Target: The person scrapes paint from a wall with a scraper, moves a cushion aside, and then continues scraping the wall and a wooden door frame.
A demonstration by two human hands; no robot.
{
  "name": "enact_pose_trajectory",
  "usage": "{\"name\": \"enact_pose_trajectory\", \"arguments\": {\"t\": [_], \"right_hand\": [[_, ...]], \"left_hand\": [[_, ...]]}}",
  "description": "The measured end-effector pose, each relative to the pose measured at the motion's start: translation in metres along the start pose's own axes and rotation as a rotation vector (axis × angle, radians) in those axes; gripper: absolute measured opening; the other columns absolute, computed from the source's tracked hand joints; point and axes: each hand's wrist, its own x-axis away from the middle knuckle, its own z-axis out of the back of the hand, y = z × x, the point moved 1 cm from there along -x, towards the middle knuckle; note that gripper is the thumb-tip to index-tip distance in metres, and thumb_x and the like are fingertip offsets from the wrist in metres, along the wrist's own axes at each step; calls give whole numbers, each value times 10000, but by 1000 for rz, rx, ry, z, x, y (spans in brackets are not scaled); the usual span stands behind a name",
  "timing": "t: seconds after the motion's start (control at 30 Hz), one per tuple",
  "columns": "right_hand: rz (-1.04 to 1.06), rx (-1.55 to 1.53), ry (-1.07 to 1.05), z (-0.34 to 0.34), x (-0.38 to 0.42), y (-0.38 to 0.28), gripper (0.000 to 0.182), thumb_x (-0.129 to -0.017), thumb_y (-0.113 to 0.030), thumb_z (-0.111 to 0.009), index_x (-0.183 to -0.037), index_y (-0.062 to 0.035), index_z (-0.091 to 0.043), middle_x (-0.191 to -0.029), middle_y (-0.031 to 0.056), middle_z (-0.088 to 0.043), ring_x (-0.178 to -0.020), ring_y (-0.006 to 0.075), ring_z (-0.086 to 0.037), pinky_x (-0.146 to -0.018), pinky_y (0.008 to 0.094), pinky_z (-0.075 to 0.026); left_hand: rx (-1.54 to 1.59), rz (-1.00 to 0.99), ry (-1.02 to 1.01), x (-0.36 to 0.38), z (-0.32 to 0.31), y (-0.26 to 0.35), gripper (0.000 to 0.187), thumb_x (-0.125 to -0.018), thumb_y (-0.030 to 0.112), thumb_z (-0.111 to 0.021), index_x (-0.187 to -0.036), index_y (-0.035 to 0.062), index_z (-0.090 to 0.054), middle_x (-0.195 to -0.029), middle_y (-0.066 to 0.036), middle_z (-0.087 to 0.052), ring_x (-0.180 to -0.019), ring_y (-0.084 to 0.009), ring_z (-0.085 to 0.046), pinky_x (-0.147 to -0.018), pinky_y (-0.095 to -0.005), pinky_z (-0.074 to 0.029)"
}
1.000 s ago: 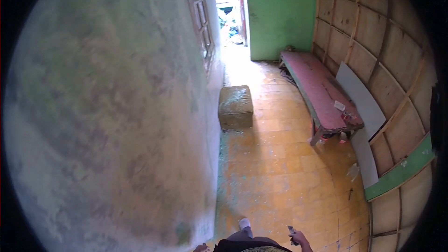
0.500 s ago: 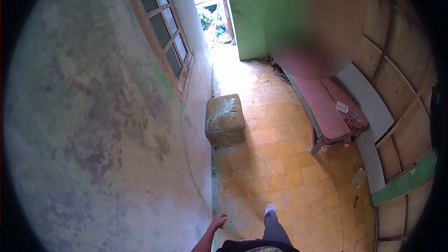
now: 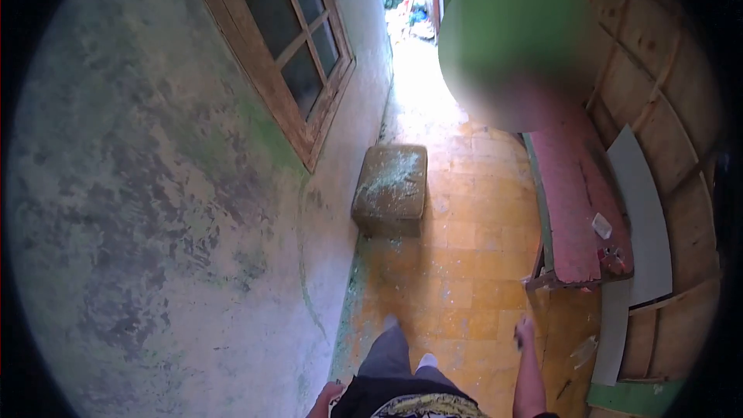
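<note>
My left hand [image 3: 333, 392] is low at the bottom edge, close to the wall. Its fingers look curled, with a small dark bit at them that I cannot make out. My right hand [image 3: 525, 330] hangs over the tiled floor, near the end of a bench. It is closed too, and something small and dark shows at its fingers, too small to name. Ahead stands a square brown padded stool [image 3: 392, 186] against the wall, its top strewn with pale green flakes.
A peeling wall [image 3: 178, 248] with a wooden-framed window [image 3: 298, 39] runs along the left. On the right, a pink-topped bench [image 3: 569, 178] carries a small white container [image 3: 601, 225]. Flakes litter the yellow tiles [image 3: 457, 263]. A bright doorway [image 3: 410, 0] opens at the far end.
My view has shifted forward, bringing the stool and bench nearer. My right hand has come into view, while my left hand has swung back toward the bottom edge. A leg has stepped forward.
</note>
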Motion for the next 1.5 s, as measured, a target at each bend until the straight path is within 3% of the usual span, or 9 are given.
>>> {"name": "enact_pose_trajectory", "arguments": {"t": [0.07,0.37,0.67,0.77,0.87,1.0,1.17,1.3,1.5], "right_hand": [[65,-180,16,28,-16,-105,512,-715,-58,-552,-1226,-64,-582,-746,155,-593,-575,245,-605,-518,376,-501],[353,87,225,-57,1,-158,433,-712,-30,-552,-1133,-74,-645,-607,41,-513,-508,154,-515,-465,322,-449],[-180,11,-130,-114,40,-201,228,-757,-115,-592,-950,-37,-684,-587,63,-589,-486,165,-585,-456,306,-484],[-286,16,-291,-139,-4,-214,145,-766,-154,-610,-829,-42,-677,-612,71,-611,-515,168,-608,-490,321,-530],[-320,104,-363,-186,-64,-228,148,-770,-145,-630,-858,-41,-687,-614,61,-605,-503,157,-593,-470,317,-515],[-231,6,-534,-267,-169,-270,170,-765,-152,-685,-900,-50,-706,-609,52,-602,-487,151,-578,-439,305,-479],[130,130,-322,-392,-295,-356,222,-724,-246,-672,-767,-30,-643,-599,148,-612,-548,272,-624,-547,397,-483],[343,228,-196,-468,-366,-386,346,-740,-195,-668,-1045,-31,-662,-802,221,-621,-811,382,-603,-746,454,-478],[33,187,-138,-520,-435,-443,482,-821,-191,-659,-1251,4,-558,-1017,274,-623,-971,398,-596,-887,433,-456]], "left_hand": [[-20,15,-99,-15,11,-1,553,-724,414,-691,-964,-83,-661,-896,-194,-685,-869,-278,-654,-732,-395,-496],[324,-76,123,-149,107,130,395,-780,328,-552,-785,-59,-631,-677,-178,-633,-587,-294,-646,-552,-440,-519],[369,-313,62,-204,224,375,346,-817,251,-576,-1090,65,-679,-701,-92,-639,-586,-198,-642,-551,-330,-556],[140,-280,77,-247,231,396,349,-862,337,-577,-910,8,-686,-686,-116,-645,-588,-204,-622,-570,-363,-529],[59,-186,110,-309,213,384,492,-839,468,-575,-743,-6,-667,-708,-153,-658,-699,-272,-652,-655,-421,-491],[-94,-2,-14,-371,211,410,694,-849,517,-532,-1241,-56,-545,-1285,-289,-519,-1252,-379,-475,-1026,-423,-386],[-133,-123,16,-475,189,457,748,-813,522,-550,-1300,-41,-484,-1253,-305,-532,-1168,-426,-527,-979,-454,-427],[157,-83,-28,-558,169,488,624,-844,506,-579,-1072,-75,-580,-973,-247,-655,-971,-359,-631,-842,-424,-469],[1037,267,-162,-649,146,517,197,-885,269,-555,-863,81,-502,-781,-53,-505,-662,-242,-503,-606,-407,-491]]}}
